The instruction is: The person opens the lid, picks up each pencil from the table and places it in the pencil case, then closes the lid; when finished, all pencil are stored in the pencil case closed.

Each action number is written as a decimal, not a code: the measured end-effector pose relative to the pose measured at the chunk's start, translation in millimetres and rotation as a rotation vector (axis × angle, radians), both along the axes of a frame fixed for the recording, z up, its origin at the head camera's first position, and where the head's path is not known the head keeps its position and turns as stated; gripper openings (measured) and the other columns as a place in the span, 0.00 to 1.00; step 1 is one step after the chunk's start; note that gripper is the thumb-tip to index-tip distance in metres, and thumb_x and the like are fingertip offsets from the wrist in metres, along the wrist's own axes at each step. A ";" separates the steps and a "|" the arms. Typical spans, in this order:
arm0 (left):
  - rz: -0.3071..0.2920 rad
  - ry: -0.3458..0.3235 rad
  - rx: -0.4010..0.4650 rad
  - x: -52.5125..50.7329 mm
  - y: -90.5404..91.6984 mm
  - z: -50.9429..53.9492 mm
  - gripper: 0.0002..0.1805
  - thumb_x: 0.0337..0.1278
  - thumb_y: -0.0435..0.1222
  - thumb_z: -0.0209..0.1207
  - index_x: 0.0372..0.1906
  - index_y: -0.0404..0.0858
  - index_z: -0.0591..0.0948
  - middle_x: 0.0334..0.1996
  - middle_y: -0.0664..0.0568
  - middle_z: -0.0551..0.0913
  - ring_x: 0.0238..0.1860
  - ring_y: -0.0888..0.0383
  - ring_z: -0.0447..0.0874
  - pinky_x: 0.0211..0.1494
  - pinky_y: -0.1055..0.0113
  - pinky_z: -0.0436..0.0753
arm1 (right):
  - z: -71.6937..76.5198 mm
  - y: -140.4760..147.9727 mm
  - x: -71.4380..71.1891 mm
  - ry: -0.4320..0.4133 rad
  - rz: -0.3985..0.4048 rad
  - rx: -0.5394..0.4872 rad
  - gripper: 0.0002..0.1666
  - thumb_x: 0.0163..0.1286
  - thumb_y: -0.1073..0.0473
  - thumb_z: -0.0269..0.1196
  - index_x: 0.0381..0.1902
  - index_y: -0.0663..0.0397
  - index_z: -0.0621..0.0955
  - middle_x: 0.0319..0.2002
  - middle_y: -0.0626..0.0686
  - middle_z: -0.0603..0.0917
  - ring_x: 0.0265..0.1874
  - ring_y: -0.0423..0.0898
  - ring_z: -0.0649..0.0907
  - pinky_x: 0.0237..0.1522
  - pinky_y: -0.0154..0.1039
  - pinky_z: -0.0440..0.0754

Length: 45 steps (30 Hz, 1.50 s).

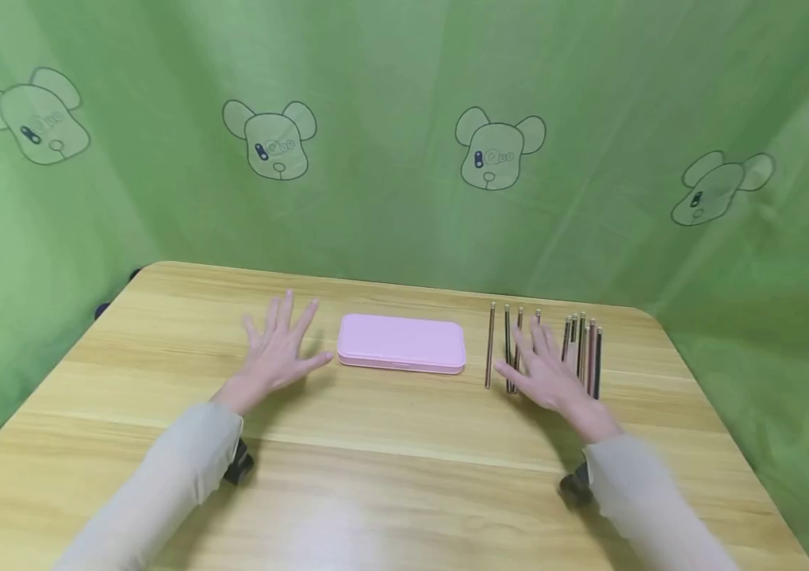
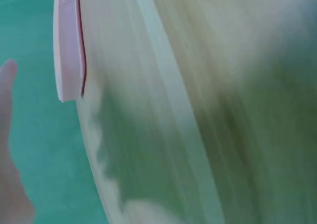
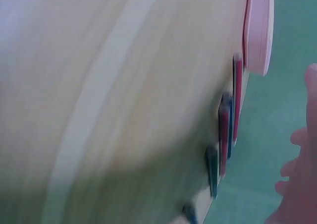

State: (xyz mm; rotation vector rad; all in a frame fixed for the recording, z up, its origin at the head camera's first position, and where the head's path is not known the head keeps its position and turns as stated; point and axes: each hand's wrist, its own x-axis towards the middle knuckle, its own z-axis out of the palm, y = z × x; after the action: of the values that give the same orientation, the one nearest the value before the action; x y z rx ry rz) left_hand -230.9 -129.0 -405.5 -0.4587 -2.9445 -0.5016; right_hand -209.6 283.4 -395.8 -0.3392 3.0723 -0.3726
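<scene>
A closed pink pencil case [image 1: 401,341] lies flat at the middle of the table's far half. To its left, my left hand [image 1: 276,353] is held with fingers spread, its thumb pointing toward the case's edge. My right hand [image 1: 547,373] hovers with spread fingers over several pencils [image 1: 490,345] lying right of the case, partly hiding some of them. Neither hand holds anything. In the left wrist view the case [image 2: 70,45] shows near the thumb [image 2: 9,135]. The right wrist view has the pencils [image 3: 237,100] beside the case [image 3: 257,30], apart from the hand [image 3: 302,169].
The wooden table [image 1: 376,476] has rounded far corners. Behind and around it hangs a green curtain [image 1: 390,222] printed with bear heads. A denser group of pencils [image 1: 597,357] lies toward the table's right side. Dark objects [image 1: 101,309] peek out past the far left edge.
</scene>
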 end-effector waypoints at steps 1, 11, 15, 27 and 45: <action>-0.013 0.019 0.015 -2.0 0.9 -0.2 0.48 0.49 0.62 0.54 0.71 0.46 0.49 0.71 0.37 0.37 0.70 0.38 0.34 0.60 0.30 0.30 | -0.5 -4.7 -1.1 -0.016 0.011 -0.012 0.48 0.67 0.34 0.44 0.71 0.57 0.44 0.70 0.64 0.32 0.67 0.65 0.36 0.58 0.69 0.26; -0.157 0.047 0.063 -23.6 10.5 -5.6 0.49 0.43 0.59 0.60 0.69 0.42 0.55 0.64 0.36 0.59 0.61 0.39 0.56 0.61 0.42 0.56 | -2.4 -61.7 -13.7 0.005 0.185 -0.036 0.46 0.65 0.36 0.50 0.69 0.60 0.55 0.70 0.64 0.48 0.68 0.62 0.48 0.62 0.67 0.36; -0.152 0.017 -0.027 -31.0 13.7 -9.6 0.53 0.38 0.63 0.61 0.69 0.42 0.56 0.63 0.37 0.62 0.60 0.40 0.58 0.57 0.46 0.60 | -5.2 -81.4 -17.2 0.035 0.244 -0.021 0.42 0.64 0.37 0.51 0.67 0.57 0.61 0.69 0.63 0.54 0.67 0.61 0.54 0.62 0.68 0.40; -0.235 -0.102 0.029 -48.6 25.9 -24.3 0.61 0.31 0.63 0.64 0.70 0.37 0.51 0.64 0.38 0.64 0.55 0.44 0.60 0.48 0.54 0.59 | -14.9 -120.4 -31.3 0.039 0.357 0.013 0.43 0.63 0.40 0.56 0.68 0.56 0.58 0.70 0.61 0.51 0.68 0.60 0.53 0.65 0.62 0.46; -0.251 -0.183 0.108 -52.6 35.6 -27.8 0.57 0.33 0.56 0.68 0.67 0.31 0.57 0.60 0.41 0.70 0.50 0.46 0.63 0.50 0.51 0.53 | -11.7 -120.3 -31.4 0.167 0.474 0.095 0.38 0.58 0.47 0.63 0.61 0.63 0.68 0.61 0.66 0.67 0.60 0.61 0.68 0.64 0.53 0.62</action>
State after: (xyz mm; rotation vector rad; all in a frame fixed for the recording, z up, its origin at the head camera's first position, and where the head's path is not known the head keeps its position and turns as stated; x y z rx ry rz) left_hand -283.6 -93.4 -433.2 -0.8161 -3.0258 -0.7649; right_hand -240.9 163.1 -407.5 -1.1112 3.0065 -0.1842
